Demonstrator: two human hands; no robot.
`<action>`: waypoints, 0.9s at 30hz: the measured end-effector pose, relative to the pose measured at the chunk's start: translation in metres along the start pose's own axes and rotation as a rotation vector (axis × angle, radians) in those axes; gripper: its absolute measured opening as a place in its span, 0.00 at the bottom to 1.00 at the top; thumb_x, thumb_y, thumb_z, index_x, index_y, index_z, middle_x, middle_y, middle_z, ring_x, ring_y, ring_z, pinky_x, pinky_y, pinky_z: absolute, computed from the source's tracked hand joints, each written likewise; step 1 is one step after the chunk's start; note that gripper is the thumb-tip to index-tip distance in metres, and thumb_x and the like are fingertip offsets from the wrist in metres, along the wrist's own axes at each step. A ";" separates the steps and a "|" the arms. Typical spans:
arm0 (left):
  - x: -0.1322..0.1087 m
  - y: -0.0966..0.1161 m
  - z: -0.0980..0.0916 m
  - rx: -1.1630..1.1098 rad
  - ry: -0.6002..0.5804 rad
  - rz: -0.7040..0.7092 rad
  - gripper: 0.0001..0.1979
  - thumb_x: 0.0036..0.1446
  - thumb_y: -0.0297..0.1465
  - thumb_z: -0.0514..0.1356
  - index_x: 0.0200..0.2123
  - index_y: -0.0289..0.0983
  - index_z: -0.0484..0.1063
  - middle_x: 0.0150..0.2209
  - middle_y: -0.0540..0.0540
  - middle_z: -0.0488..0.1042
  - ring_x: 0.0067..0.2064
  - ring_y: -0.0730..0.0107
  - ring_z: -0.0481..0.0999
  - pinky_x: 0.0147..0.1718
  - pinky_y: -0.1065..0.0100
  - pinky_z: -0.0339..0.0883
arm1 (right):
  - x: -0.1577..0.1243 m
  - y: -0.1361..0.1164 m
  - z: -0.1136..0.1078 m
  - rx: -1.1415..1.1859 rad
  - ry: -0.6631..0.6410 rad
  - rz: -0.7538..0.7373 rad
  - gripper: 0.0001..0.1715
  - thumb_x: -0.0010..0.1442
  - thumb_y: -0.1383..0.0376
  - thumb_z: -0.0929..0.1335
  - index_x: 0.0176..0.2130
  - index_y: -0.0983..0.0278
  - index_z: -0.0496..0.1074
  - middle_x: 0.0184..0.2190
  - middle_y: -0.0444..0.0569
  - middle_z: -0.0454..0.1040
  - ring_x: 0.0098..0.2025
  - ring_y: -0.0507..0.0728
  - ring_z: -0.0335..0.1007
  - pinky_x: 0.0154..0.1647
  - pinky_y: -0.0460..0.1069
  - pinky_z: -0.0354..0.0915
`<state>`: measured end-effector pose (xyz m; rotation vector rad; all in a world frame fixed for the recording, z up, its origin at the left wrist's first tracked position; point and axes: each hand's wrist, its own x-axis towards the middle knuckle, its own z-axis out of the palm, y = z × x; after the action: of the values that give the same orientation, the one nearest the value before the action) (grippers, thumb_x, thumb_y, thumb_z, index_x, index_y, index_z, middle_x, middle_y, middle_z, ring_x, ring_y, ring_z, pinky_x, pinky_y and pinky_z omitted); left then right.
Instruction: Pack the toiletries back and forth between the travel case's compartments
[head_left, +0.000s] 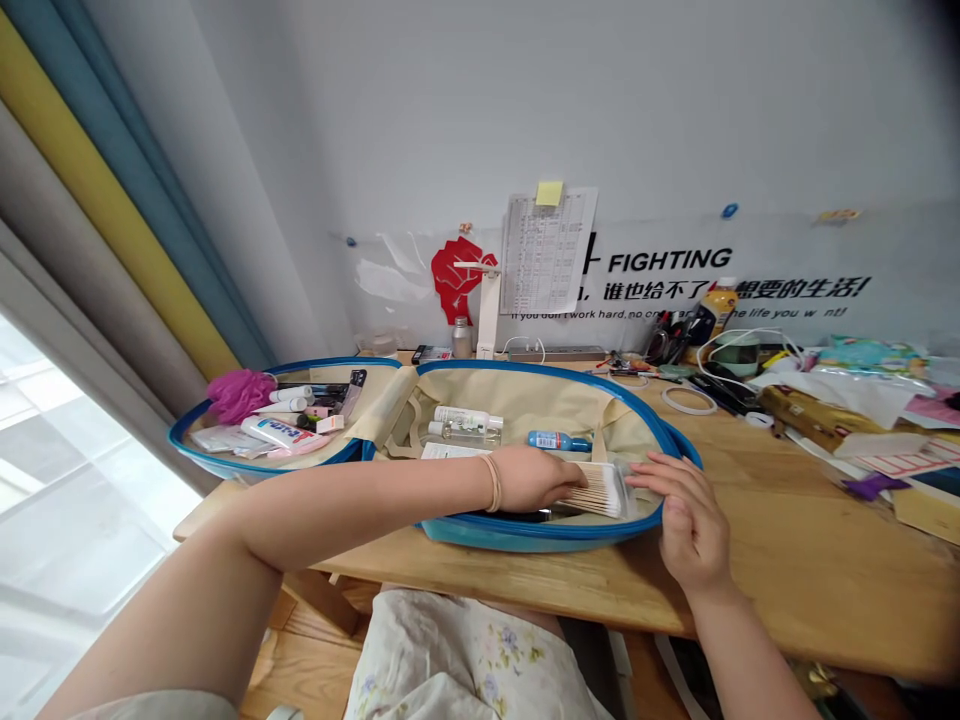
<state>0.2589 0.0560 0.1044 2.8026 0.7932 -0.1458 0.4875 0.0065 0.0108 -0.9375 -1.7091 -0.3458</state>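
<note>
Inside the open case [517, 390] on the desk [787, 590], a pack of cotton swabs [602, 490] lies lengthwise by the near wall, my left hand [531, 480] gripping its stick end, probably to hold it flat. My right hand [694, 520] is loosely open at the right rim, seemingly to steady the pack's clear end, contact unclear; the blue bottle [556, 441] lies sideways behind, likely for a low fit.

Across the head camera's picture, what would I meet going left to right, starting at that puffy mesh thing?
Purple mesh puff → clear bottle → left hand → cotton swabs → right hand → gold-coloured item.
</note>
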 end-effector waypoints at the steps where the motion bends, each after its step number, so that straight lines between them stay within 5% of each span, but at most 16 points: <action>1: 0.002 0.000 0.001 -0.011 0.003 0.007 0.18 0.68 0.33 0.51 0.58 0.41 0.68 0.57 0.44 0.73 0.55 0.62 0.74 0.52 0.65 0.66 | 0.000 0.000 0.000 0.004 0.002 0.003 0.21 0.66 0.64 0.56 0.38 0.59 0.77 0.39 0.49 0.79 0.51 0.60 0.74 0.56 0.60 0.63; 10: 0.008 0.001 0.006 -0.087 0.030 0.108 0.20 0.66 0.30 0.53 0.59 0.37 0.70 0.59 0.42 0.71 0.60 0.68 0.70 0.59 0.72 0.60 | -0.001 0.003 0.001 -0.001 -0.001 -0.014 0.22 0.66 0.64 0.56 0.38 0.59 0.77 0.38 0.50 0.79 0.50 0.61 0.74 0.55 0.61 0.63; 14: 0.002 -0.002 -0.002 -0.063 -0.004 0.121 0.21 0.68 0.30 0.50 0.61 0.40 0.68 0.60 0.47 0.70 0.61 0.65 0.69 0.62 0.65 0.59 | 0.000 0.003 0.001 0.011 -0.004 -0.012 0.21 0.66 0.64 0.57 0.37 0.59 0.77 0.38 0.51 0.79 0.49 0.63 0.75 0.55 0.61 0.63; 18: -0.017 -0.022 -0.022 -0.101 0.161 0.155 0.20 0.68 0.30 0.49 0.59 0.35 0.69 0.60 0.46 0.71 0.62 0.68 0.68 0.64 0.69 0.55 | 0.001 0.003 0.001 0.005 0.003 -0.023 0.20 0.65 0.65 0.57 0.37 0.59 0.76 0.37 0.50 0.79 0.48 0.63 0.75 0.55 0.61 0.64; 20: -0.039 -0.048 -0.036 -0.100 0.293 0.058 0.21 0.68 0.30 0.46 0.59 0.36 0.69 0.60 0.47 0.71 0.62 0.70 0.67 0.63 0.71 0.55 | 0.001 0.003 0.001 0.004 0.004 -0.036 0.20 0.65 0.66 0.57 0.37 0.59 0.76 0.38 0.49 0.79 0.49 0.62 0.75 0.55 0.61 0.64; 23: -0.091 -0.103 -0.053 -0.028 0.478 -0.307 0.24 0.68 0.29 0.40 0.61 0.36 0.66 0.62 0.46 0.68 0.63 0.66 0.65 0.63 0.66 0.55 | 0.001 0.004 0.001 -0.001 -0.001 -0.040 0.20 0.64 0.66 0.57 0.37 0.59 0.76 0.38 0.49 0.79 0.49 0.61 0.75 0.55 0.61 0.64; 25: -0.136 -0.144 -0.059 0.095 0.451 -0.694 0.25 0.66 0.26 0.39 0.61 0.37 0.65 0.62 0.46 0.68 0.61 0.68 0.66 0.61 0.66 0.58 | 0.001 0.004 0.001 -0.008 -0.005 -0.041 0.20 0.64 0.66 0.57 0.37 0.59 0.76 0.38 0.49 0.79 0.50 0.61 0.75 0.55 0.60 0.64; 27: -0.181 -0.178 -0.059 0.123 0.383 -0.882 0.22 0.62 0.22 0.43 0.54 0.30 0.70 0.54 0.39 0.74 0.54 0.63 0.72 0.56 0.59 0.64 | 0.001 0.005 0.000 -0.011 -0.002 -0.045 0.19 0.64 0.66 0.57 0.38 0.59 0.76 0.38 0.49 0.79 0.50 0.61 0.75 0.55 0.60 0.64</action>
<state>0.0129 0.1263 0.1559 2.3868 2.1166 0.2187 0.4907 0.0102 0.0100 -0.9089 -1.7335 -0.3849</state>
